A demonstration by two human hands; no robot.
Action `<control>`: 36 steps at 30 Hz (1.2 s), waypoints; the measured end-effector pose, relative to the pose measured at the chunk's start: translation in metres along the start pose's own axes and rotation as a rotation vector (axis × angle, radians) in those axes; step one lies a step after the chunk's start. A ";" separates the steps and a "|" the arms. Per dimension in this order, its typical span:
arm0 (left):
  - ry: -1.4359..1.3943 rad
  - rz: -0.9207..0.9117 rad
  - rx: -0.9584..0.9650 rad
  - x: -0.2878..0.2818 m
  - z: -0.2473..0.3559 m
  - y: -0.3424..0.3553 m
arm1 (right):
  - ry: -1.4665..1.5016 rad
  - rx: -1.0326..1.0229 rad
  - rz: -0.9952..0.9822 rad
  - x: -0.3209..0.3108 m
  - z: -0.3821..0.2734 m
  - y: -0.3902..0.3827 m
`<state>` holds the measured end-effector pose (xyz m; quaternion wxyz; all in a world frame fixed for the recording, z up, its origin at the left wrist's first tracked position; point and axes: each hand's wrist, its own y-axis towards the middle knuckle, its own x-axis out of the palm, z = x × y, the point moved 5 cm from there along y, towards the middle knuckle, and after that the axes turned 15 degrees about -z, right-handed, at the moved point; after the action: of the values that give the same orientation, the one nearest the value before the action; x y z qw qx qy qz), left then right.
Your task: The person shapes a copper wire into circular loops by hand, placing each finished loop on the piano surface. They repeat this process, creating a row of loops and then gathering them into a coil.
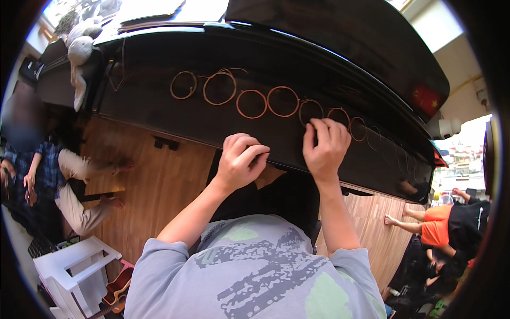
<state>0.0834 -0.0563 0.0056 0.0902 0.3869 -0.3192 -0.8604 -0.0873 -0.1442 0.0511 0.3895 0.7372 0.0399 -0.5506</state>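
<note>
On the long black piano surface (212, 122) several coiled wire strings lie in a row: copper coils (282, 116) in the middle, thinner pale ones toward the right. My left hand (244, 159) is at the front edge below the middle coils, fingers curled; what they hold, if anything, is hidden. My right hand (324, 146) is farther right and higher, its bent fingertips over the lower part of a darker coil (302, 106), touching or nearly touching it; I cannot make out whether they grip it.
A grey plush toy (81, 50) hangs at the piano's left end. A seated person in plaid (40, 170) is at left, above a white bench-like piece (69, 274) and a guitar (119, 290). Other people, one in orange shorts (435, 228), are at lower right on the wooden floor.
</note>
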 end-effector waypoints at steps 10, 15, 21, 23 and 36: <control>0.007 -0.026 0.002 0.005 -0.001 0.000 | -0.046 0.020 -0.054 0.021 0.014 -0.007; -0.013 -0.031 -0.004 0.004 -0.003 -0.001 | -0.067 0.012 -0.001 0.020 0.017 0.001; 0.004 -0.037 0.001 0.004 -0.001 0.000 | -0.058 0.042 -0.032 0.012 0.009 -0.001; 0.007 -0.038 -0.004 0.006 -0.002 0.000 | -0.064 0.028 -0.078 0.020 0.013 0.001; 0.061 -0.048 -0.019 0.008 -0.002 -0.001 | 0.008 -0.073 -0.197 0.004 0.004 0.000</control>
<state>0.0793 -0.0596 -0.0004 0.0826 0.4197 -0.2988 -0.8531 -0.0888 -0.1484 0.0470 0.3600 0.7173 0.1336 -0.5814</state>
